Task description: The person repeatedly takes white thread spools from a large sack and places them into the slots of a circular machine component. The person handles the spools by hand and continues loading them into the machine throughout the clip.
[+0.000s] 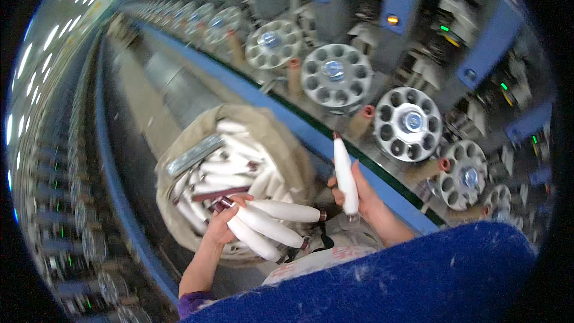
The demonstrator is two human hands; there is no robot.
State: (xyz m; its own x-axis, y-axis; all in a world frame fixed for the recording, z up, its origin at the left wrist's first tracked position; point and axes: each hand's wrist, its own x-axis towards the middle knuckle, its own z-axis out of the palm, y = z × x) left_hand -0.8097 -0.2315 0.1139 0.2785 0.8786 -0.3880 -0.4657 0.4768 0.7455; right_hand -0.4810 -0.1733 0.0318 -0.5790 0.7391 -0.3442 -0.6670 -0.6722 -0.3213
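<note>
- The left hand (pixel 226 224) pinches a bunch of white spools (pixel 266 224) — three that I can see — by their thin ends. Their fat parts fan out to the right.
- The right hand (pixel 368 197) is curled round one spool (pixel 343 170). It leans a bit, dark tip up, near the blue rail (pixel 308 137). I can't tell if it touches the rail.
- More spools lie in a messy heap in the big cloth bag (pixel 287 149). A flat grey bar (pixel 195 155) lies on top of them.
- Past the rail is a wheel (pixel 412 121) with round holes. A brown tube (pixel 360 122) stands beside it.
- The bunch could slip, because only the thin ends are held and the fat parts hang free.
- The three could rub together and mess up their thread.
- The lone spool could bump the tube or the wheel if the hand swings wide.
- A tight squeeze could dent its soft white thread.
- The bar could slide, since the heap under it is lumpy.
</note>
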